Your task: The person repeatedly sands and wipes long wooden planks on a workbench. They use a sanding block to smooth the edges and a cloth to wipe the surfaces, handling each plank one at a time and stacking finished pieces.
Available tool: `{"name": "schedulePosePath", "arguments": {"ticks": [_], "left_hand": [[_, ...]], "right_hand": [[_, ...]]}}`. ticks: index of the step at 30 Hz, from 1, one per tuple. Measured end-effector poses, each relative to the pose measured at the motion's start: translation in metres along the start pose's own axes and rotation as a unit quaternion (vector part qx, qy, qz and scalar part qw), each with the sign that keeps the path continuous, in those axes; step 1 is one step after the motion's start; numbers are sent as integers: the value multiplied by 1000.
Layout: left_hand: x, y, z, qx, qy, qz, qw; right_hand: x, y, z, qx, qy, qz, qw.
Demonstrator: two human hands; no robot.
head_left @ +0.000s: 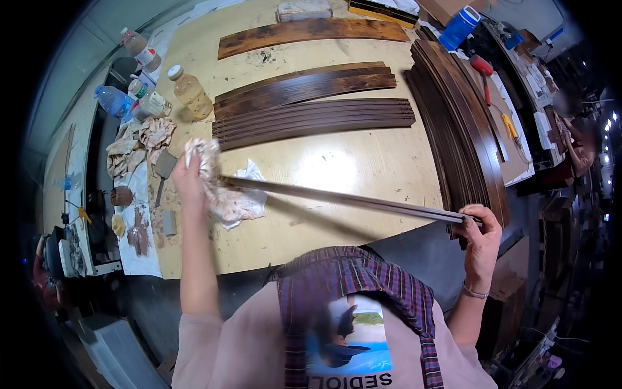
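Note:
A long, narrow grooved wooden strip (350, 199) slants across the front of the table, raised above it. Its right end is gripped between the thumb and fingers of my right hand (481, 241), out past the table's right front edge. My left hand (189, 185) is closed round a crumpled, stained rag (206, 161) at the strip's left end; whether the rag touches the wood there I cannot tell. A white cloth (243, 198) with brown stains lies on the table just right of my left hand. Beyond the strip rests a row of dark grooved strips (314, 122) side by side.
More dark boards (304, 87) and a brown plank (311, 34) lie farther back. A tall stack of dark strips (453, 142) lines the right edge. Bottles, including one of yellowish liquid (191, 94), stand at the left near stained rags (139, 144). A red mallet (483, 71) lies far right.

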State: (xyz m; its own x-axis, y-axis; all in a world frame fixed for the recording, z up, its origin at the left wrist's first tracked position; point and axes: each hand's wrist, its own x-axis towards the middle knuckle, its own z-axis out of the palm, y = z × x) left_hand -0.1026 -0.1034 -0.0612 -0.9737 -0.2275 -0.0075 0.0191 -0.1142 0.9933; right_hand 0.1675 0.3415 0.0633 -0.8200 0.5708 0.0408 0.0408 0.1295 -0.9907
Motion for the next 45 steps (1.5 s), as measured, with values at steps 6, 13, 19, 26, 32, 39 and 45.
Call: {"name": "schedulePosePath", "arguments": {"ticks": [6,13,19,26,32,39,45], "left_hand": [[-147,90,167,-74,-405,-10,911],[-160,22,156,247,-449,475,715],[-113,2,69,92,-296,-101,945],[-187,91,248,41,-543,395,740],[-163,35,210,315,-488,427,693],[-87,-35,83,468,-381,428,673],[-159,-1,151,358,-375,549,655]], "right_hand": [[4,-5,10,-1,-41,-92,995],[-4,-10,20,-5,-53,-119,991],[-4,1,14,-16,-50,-92,994],[-8,-15,30,-5,-52,-81,995],[-13,12,11,68,-33,-32,997],[-7,5,2,-299,-243,26,922],[-2,39,63,-449,-344,-43,824]]}}
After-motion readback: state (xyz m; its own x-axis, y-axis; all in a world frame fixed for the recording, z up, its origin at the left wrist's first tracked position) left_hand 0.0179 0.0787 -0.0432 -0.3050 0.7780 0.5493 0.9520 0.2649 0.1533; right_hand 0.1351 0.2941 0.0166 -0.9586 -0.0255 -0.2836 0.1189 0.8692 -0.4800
